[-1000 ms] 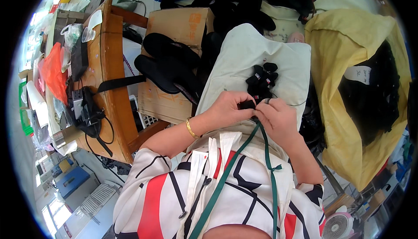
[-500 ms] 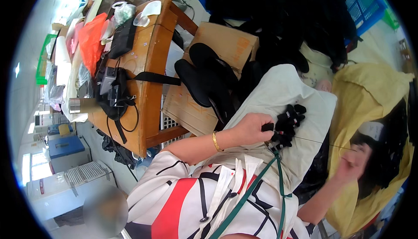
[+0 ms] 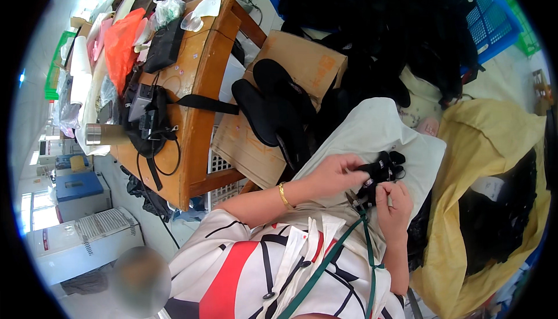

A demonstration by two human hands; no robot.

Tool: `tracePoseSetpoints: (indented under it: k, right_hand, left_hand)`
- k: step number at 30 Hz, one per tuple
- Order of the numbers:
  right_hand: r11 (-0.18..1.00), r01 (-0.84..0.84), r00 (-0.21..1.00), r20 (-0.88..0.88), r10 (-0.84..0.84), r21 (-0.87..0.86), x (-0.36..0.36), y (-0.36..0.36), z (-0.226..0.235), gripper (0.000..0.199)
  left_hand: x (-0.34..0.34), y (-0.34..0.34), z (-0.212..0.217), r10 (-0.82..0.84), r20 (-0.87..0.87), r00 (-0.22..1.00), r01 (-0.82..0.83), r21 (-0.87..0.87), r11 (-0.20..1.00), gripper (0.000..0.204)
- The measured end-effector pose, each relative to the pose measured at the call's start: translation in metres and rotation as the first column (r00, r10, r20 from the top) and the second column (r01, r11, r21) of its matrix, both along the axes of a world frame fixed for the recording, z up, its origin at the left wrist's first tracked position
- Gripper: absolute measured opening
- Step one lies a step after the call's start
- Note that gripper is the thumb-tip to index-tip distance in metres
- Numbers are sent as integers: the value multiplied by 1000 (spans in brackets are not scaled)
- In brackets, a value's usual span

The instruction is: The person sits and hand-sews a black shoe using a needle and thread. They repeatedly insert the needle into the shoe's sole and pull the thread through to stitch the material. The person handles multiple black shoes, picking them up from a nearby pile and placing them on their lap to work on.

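My left hand [image 3: 340, 176], a gold bangle at its wrist, is closed with thumb and fingers pinched on a small black fabric piece [image 3: 379, 170]. Close by on its right, my right hand [image 3: 394, 205] is also closed, fingertips pinched together; what they hold is too small to make out. Several such black pieces with shiny bits lie bunched over the pale cloth [image 3: 372, 124] on my lap. Below them, between my hands, metal snips [image 3: 353, 199] hang at the end of a green cord [image 3: 331, 254].
A yellow sack [image 3: 444, 249] with black items stands open at my right. Black slippers [image 3: 256, 109] lie by a cardboard box [image 3: 302, 57] ahead. At left is a wooden table [image 3: 203, 69] with a black bag [image 3: 142, 124]. A blue crate [image 3: 494, 19] full of black material stands far right.
My right hand has come back leftward from above the yellow sack to beside my left hand. The dark thread stretched out to the right no longer shows. My left hand stays over my lap.
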State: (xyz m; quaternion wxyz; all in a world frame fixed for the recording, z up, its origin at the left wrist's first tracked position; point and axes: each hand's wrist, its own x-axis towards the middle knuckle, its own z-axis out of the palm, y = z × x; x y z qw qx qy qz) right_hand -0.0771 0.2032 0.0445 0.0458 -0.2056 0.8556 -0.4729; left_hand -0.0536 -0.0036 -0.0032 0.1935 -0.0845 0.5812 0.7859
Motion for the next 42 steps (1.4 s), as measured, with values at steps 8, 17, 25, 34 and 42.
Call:
tracePoseSetpoints:
  k: [8, 17, 25, 34, 42]
  right_hand:
    - [971, 202, 942, 297, -157, -126, 1, 13, -19, 4]
    - [977, 194, 941, 298, -159, -93, 1, 11, -15, 5]
    - [819, 436, 838, 501, -219, -372, 11, 14, -21, 7]
    - [580, 496, 864, 434, -255, -647, 14, -13, -14, 13]
    - [375, 295, 932, 178, -316, -879, 22, -35, -8, 15]
  left_hand:
    - [-59, -68, -136, 393, 165, 905, -235, -574, 784, 60]
    - [-104, -59, -218, 474, 165, 865, -238, -698, 676, 50]
    - [-137, -48, -115, 611, 52, 790, -612, 128, 780, 10]
    - [-149, -49, 64, 659, -77, 748, -506, 576, 642, 27]
    - [-102, 2, 119, 588, 136, 797, -527, 633, 568, 36]
